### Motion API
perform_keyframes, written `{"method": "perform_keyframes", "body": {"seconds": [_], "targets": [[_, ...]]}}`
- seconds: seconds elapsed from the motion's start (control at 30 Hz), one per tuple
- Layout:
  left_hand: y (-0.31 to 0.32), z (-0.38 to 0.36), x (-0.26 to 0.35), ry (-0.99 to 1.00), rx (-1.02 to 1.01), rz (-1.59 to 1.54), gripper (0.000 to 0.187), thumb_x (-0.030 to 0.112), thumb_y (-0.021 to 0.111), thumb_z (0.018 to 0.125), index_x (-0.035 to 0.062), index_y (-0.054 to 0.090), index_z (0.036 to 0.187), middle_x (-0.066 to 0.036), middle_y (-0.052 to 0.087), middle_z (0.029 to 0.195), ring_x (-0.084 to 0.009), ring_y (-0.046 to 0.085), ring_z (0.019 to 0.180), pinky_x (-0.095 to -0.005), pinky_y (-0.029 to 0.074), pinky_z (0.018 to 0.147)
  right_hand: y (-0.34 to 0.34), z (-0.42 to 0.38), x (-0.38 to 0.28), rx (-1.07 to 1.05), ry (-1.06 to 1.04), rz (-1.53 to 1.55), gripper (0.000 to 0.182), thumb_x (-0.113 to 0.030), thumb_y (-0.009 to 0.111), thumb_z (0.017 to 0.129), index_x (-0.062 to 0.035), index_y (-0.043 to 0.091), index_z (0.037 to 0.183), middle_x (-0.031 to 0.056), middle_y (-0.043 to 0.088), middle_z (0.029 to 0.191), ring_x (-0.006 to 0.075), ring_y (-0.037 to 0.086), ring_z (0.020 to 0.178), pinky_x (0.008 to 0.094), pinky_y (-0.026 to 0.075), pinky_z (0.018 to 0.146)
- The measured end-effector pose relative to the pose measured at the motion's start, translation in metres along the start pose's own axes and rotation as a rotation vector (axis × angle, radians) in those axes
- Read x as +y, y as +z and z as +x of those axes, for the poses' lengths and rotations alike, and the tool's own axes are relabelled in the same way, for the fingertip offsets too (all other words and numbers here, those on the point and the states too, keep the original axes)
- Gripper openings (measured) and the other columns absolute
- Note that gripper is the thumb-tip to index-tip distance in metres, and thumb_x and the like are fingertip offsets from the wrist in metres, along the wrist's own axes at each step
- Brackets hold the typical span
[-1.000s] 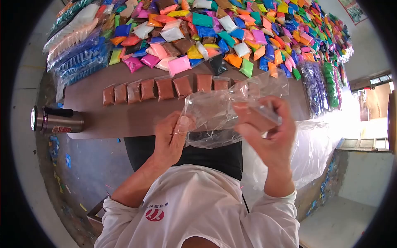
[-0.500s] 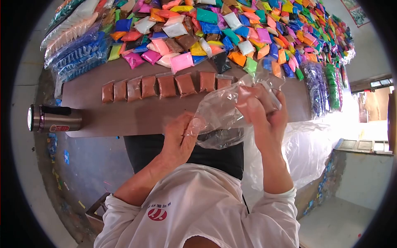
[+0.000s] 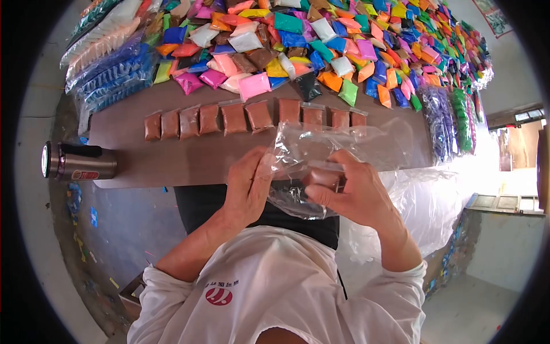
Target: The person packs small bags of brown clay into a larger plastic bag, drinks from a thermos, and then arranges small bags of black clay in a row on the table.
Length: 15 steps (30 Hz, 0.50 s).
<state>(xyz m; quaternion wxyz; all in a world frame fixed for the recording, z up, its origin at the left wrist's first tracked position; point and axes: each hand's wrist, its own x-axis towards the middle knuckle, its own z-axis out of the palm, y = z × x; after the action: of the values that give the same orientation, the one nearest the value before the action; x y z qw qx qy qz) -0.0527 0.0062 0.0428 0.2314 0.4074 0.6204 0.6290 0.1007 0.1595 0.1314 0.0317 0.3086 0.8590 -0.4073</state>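
Note:
In the head view my left hand [image 3: 247, 186] is closed on the left edge of a large clear plastic bag [image 3: 303, 140], which spreads in front of me over the table's near edge. My right hand [image 3: 366, 192] grips a small brown packet [image 3: 322, 178] between thumb and fingers. The packet is at the bag's lower middle; the film's glare hides whether it is fully inside. Beyond the bag, a row of similar brown sachets [image 3: 234, 118] lies across the brown table [image 3: 183, 157], its right end seen partly through the film.
A heap of colourful packets [image 3: 292, 39] covers the table's far side. Bundled blue packs [image 3: 117, 80] lie at the left, purple ones [image 3: 438, 123] at the right. A steel flask [image 3: 80, 162] is by the left edge. More clear plastic sheeting [image 3: 424, 200] hangs at the right.
My right hand has come down and left with the brown packet, from above the table to the bag's lower part. The bag has shifted, showing more sachets at the row's right end.

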Motion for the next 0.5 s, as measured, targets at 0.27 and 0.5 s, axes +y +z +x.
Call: {"method": "perform_keyframes", "body": {"seconds": [0.27,0.5], "targets": [[0.001,0.017,0.008,0.055,0.057,-0.017,0.04,0.031,0.043,0.109,-0.0034,0.064,0.105,-0.005,0.065,0.098,-0.0111,0.056,0.09,-0.0273,0.047,0.08,0.014,0.031,-0.013,0.23,-0.137,-0.055,0.052,-0.03,0.083,0.077,-0.0013,0.057,0.112,0.0181,0.07,0.082,0.0384,0.07,0.079,0.0454,0.054,0.071],[-0.002,0.008,-0.015,-0.066,0.126,-0.08,0.043,0.031,0.042,0.109,-0.002,0.067,0.098,-0.006,0.067,0.101,-0.0125,0.057,0.092,-0.0286,0.046,0.082,0.063,0.049,0.01,0.262,-0.121,-0.155,0.052,-0.027,0.082,0.077,-0.0051,0.059,0.118,0.017,0.071,0.093,0.0363,0.07,0.081,0.0442,0.055,0.072]]}}
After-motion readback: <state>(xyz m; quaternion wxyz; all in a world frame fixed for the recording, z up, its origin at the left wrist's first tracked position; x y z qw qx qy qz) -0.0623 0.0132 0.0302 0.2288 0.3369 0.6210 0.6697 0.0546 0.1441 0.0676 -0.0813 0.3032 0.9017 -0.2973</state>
